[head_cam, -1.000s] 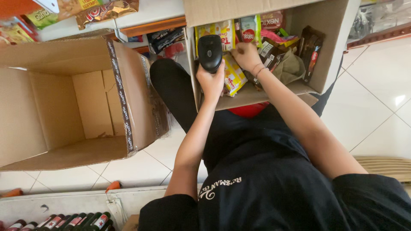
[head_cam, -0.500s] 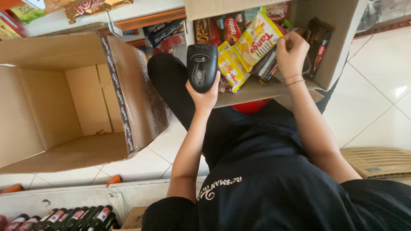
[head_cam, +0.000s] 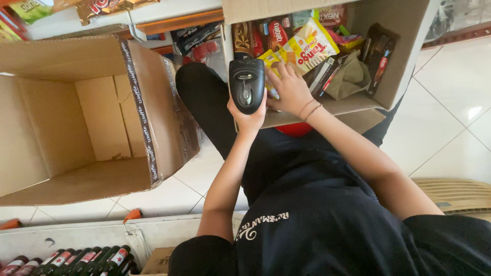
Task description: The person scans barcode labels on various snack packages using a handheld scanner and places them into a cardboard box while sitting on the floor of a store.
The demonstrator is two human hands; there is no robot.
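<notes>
White tiled shop floor: left hand (head_cam: pixel 249 116) grips black handheld scanner (head_cam: pixel 247 84); right hand (head_cam: pixel 291 91) pinches light, crinkly yellow wafer packet (head_cam: pixel 303 49) by near edge, over open cardboard box (head_cam: pixel 391 82).

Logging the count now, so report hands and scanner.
Left hand gripping black handheld scanner, upright. Right hand on yellow snack packet in the full cardboard box. Nothing between them.

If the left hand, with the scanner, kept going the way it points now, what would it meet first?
Probably the yellow snack packet in the full carton, which the right hand holds beside the black scanner in the left hand; depth is unclear.
</notes>
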